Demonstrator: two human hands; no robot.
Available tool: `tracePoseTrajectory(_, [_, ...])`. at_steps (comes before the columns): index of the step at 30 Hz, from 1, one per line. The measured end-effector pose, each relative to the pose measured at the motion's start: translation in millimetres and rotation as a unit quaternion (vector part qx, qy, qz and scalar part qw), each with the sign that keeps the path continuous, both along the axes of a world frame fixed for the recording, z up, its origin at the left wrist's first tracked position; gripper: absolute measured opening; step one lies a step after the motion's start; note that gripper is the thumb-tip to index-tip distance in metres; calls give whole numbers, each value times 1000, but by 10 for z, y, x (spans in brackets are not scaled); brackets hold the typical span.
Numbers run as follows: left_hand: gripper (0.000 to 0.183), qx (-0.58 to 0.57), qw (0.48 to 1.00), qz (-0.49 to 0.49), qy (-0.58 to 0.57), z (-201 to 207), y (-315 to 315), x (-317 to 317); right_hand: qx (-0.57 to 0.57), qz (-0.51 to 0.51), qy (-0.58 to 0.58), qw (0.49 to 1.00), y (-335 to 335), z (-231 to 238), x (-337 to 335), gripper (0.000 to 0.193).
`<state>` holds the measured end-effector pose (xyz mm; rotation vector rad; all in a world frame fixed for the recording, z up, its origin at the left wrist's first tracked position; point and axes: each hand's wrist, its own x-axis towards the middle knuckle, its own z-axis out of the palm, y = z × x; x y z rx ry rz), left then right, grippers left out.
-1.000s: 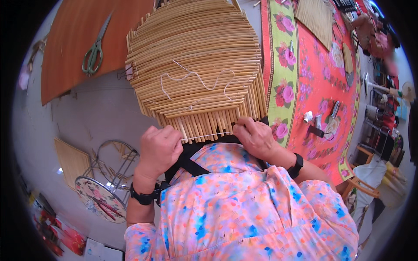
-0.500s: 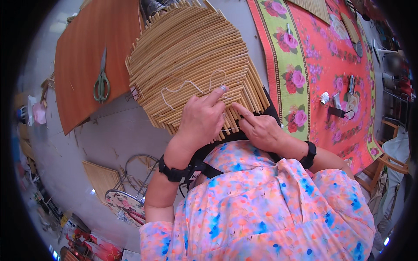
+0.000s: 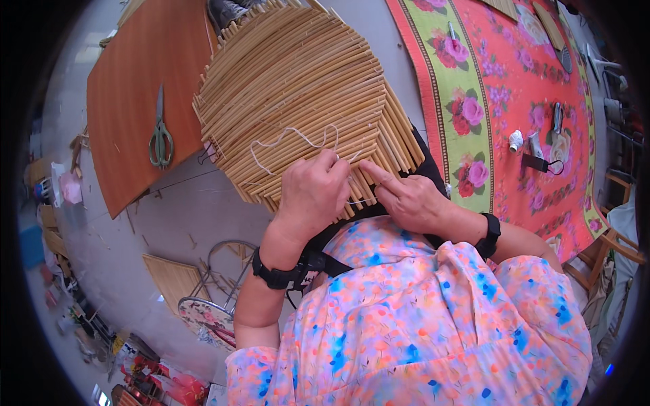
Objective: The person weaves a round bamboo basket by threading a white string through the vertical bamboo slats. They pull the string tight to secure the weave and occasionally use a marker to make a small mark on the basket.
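Observation:
A panel of tan plant stalks (image 3: 291,74), laid side by side and stitched, lies across my lap with its ragged rim toward me. White thread (image 3: 291,132) loops loosely over it and runs to the fingertips of my left hand (image 3: 315,189), which are pinched together low on the panel. Whether a needle is in that pinch is hidden. My right hand (image 3: 413,201) grips the near edge, its index finger stretched onto the stalk ends and its other fingers curled. A short strand spans the rim between both hands.
Green-handled scissors (image 3: 161,139) lie on a brown board (image 3: 135,88) at the left. To the right, a red floral cloth (image 3: 514,216) carries a white thread spool (image 3: 516,141) and a black clip (image 3: 535,162). A round-seated floral stool (image 3: 206,318) stands at lower left.
My left hand has drawn its stretched index finger back into a pinch at the thread, whose right loop has shrunk. My right hand stays at the rim. The whole view has shifted slightly.

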<state>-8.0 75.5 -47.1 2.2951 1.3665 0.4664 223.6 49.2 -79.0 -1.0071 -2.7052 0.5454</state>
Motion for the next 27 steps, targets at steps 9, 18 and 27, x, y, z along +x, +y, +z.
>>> tracePoseTrajectory(9, [6, -15, 1000, -8, -20, -19, -149, -17, -6, -2, -18, 1000, 12, 49, -17, 6])
tracePoseTrajectory(18, [8, 5, 1000, 1, -27, -205, -329, 27, -11, -11, -10, 1000, 8, 11, -17, 9])
tracePoseTrajectory(27, [8, -4, 998, -2, -59, -224, -350, 21, -15, -11, -24, 1000, -3, 43, -20, 6])
